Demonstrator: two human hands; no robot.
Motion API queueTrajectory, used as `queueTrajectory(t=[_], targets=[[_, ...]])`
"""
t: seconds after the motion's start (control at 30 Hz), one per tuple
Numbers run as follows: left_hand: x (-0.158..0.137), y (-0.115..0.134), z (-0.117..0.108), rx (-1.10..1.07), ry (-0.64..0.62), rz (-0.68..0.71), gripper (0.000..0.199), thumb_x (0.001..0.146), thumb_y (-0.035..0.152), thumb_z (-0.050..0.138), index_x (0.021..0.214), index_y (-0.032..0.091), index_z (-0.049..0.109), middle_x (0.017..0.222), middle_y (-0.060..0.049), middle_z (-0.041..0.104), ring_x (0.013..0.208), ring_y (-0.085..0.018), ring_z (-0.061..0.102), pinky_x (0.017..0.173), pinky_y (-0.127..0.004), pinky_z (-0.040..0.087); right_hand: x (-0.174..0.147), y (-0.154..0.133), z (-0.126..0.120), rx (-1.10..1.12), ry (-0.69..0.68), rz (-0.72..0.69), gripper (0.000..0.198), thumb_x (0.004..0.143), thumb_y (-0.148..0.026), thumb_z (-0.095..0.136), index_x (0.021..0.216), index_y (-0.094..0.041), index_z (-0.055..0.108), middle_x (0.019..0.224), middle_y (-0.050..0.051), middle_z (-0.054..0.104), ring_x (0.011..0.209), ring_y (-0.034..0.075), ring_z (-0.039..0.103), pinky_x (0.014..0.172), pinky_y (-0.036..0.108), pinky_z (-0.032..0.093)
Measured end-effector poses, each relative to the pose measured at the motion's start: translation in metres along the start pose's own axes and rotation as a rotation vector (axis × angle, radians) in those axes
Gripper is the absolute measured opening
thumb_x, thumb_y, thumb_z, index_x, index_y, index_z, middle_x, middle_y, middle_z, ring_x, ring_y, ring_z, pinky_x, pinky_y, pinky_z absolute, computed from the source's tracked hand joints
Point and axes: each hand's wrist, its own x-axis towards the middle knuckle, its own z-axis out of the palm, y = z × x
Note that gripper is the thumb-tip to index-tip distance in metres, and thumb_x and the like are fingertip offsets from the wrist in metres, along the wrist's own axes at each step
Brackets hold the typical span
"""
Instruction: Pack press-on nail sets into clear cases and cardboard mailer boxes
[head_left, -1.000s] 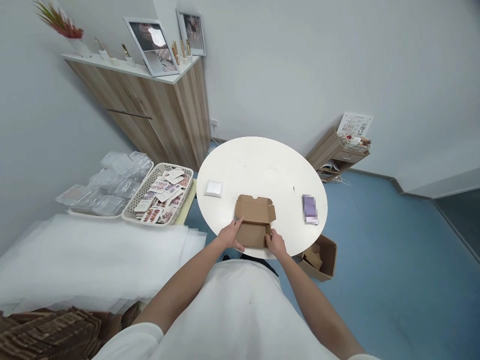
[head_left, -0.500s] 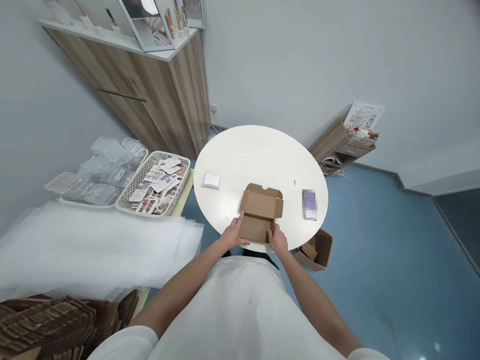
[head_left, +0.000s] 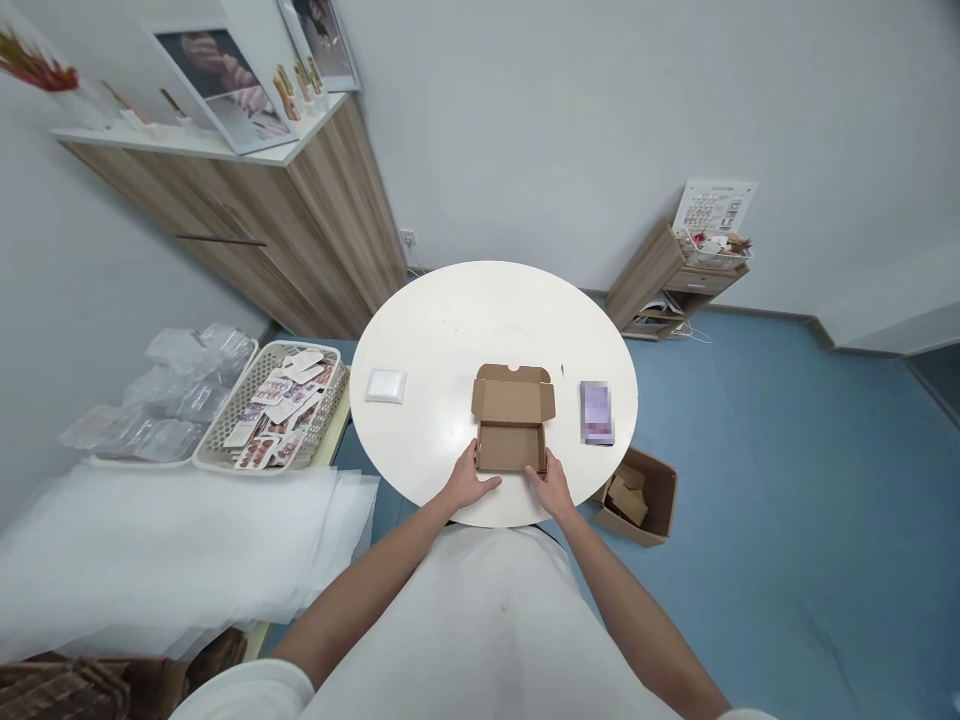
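Where the cardboard box [head_left: 511, 447] sits: near the close edge of the round white table [head_left: 480, 330], squarely before the person; it appears to rest on the tabletop, open side up, its brown inner floor showing
Lid [head_left: 514, 400]: hinged at the box's far wall and folded back away from the body; side flaps spread, a small notch in its far edge
Left hand [head_left: 466, 482]: fingers against the box's left wall, thumb stretched beside the near edge; I cannot tell whether it grips or merely steadies
Right hand [head_left: 551, 487]: grasping the near right corner, thumb at the near edge, fingers along the right wall
Handling: probably very light and fairly stiff along its folded walls, with a dry surface that should not slip; the lid and its flaps look easier to bend or crease, so they likely want a gentler touch
Best hold: both side walls near the front corners, I would judge, with little squeeze, since hard pressure might bow the thin board
Nearby on the tabletop: a flat white packet [head_left: 385, 386] well to the left; a pixelated purple item [head_left: 597, 413] to the right, apart from the box
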Motion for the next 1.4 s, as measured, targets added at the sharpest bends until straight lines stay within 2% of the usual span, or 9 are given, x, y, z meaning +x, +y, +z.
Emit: queueTrajectory(t=[0.2,0.5,0.57,0.7,0.77,0.9,1.03,1.23,1.4], targets=[[0.024,0.01,0.013,-0.03,0.048,-0.051,0.092,0.063,0.035,0.066,0.135,0.019,0.012,0.134,-0.014,0.034,0.121,-0.024,0.036,0.094,-0.035,0.035,0.014,0.012,-0.015,0.101,-0.067,-0.052,0.071,0.069,-0.038,0.054,0.131,-0.018,0.025,0.115,0.011,0.046,0.082,0.018,0.055,0.072,0.032,0.047],[0.023,0.008,0.017,-0.008,0.076,-0.122,0.096,0.065,0.037,0.063,0.136,0.017,0.002,0.14,-0.015,0.02,0.126,-0.026,0.028,0.097,-0.037,0.033,0.021,0.025,-0.012,0.101,-0.084,-0.109,0.079,0.069,-0.039,0.054,0.135,-0.018,0.015,0.118,0.013,0.037,0.079,0.015,0.051,0.067,0.029,0.048],[0.023,0.007,0.017,0.004,0.077,-0.125,0.096,0.065,0.037,0.063,0.136,0.018,0.002,0.14,-0.014,0.02,0.125,-0.026,0.028,0.096,-0.038,0.034,0.019,0.025,-0.012,0.109,-0.03,-0.131,0.078,0.07,-0.041,0.054,0.134,-0.019,0.016,0.117,0.012,0.036,0.072,0.013,0.049,0.066,0.029,0.048],[0.017,0.005,0.01,0.013,0.092,-0.156,0.09,0.068,0.039,0.061,0.136,0.023,0.004,0.139,-0.013,0.022,0.124,-0.026,0.03,0.091,-0.038,0.038,0.009,0.018,-0.015,0.152,0.246,-0.15,0.063,0.074,-0.04,0.05,0.128,-0.021,0.024,0.106,0.008,0.038,0.06,0.009,0.04,0.061,0.028,0.046],[0.012,0.003,0.002,0.026,0.106,-0.168,0.085,0.07,0.042,0.058,0.136,0.024,0.007,0.139,-0.013,0.021,0.123,-0.026,0.03,0.089,-0.037,0.039,0.004,0.01,-0.015,0.203,0.319,-0.185,0.056,0.075,-0.037,0.049,0.124,-0.022,0.026,0.1,0.006,0.038,0.058,0.008,0.037,0.055,0.026,0.043],[0.005,-0.009,-0.028,0.092,0.184,-0.171,0.072,0.074,0.044,0.052,0.133,0.023,0.016,0.137,-0.011,0.024,0.123,-0.024,0.029,0.09,-0.037,0.039,-0.001,-0.02,-0.005,0.231,0.26,-0.321,0.047,0.075,-0.033,0.049,0.118,-0.022,0.033,0.091,0.004,0.041,0.054,0.008,0.036,0.051,0.025,0.041],[0.005,-0.031,-0.076,0.172,0.393,-0.202,0.055,0.079,0.041,0.045,0.127,0.02,0.03,0.134,-0.011,0.028,0.122,-0.024,0.031,0.091,-0.038,0.038,0.005,-0.068,0.027,0.116,0.043,-0.38,0.029,0.076,-0.032,0.047,0.103,-0.02,0.049,0.08,0.003,0.046,0.057,0.011,0.041,0.06,0.03,0.044],[0.018,-0.071,-0.159,0.159,0.63,-0.263,0.05,0.079,0.039,0.046,0.124,0.019,0.035,0.129,-0.012,0.034,0.118,-0.024,0.037,0.091,-0.037,0.039,0.033,-0.133,0.114,0.126,-0.33,-0.17,0.036,0.072,-0.037,0.051,0.105,-0.022,0.051,0.104,0.005,0.05,0.077,0.013,0.051,0.068,0.029,0.046],[0.044,-0.089,-0.207,0.07,0.606,-0.262,0.052,0.078,0.037,0.049,0.125,0.017,0.037,0.125,-0.012,0.039,0.109,-0.023,0.046,0.092,-0.035,0.038,0.068,-0.168,0.174,0.137,-0.39,-0.054,0.051,0.066,-0.043,0.059,0.113,-0.026,0.047,0.121,0.005,0.044,0.104,0.019,0.045,0.081,0.032,0.043]])
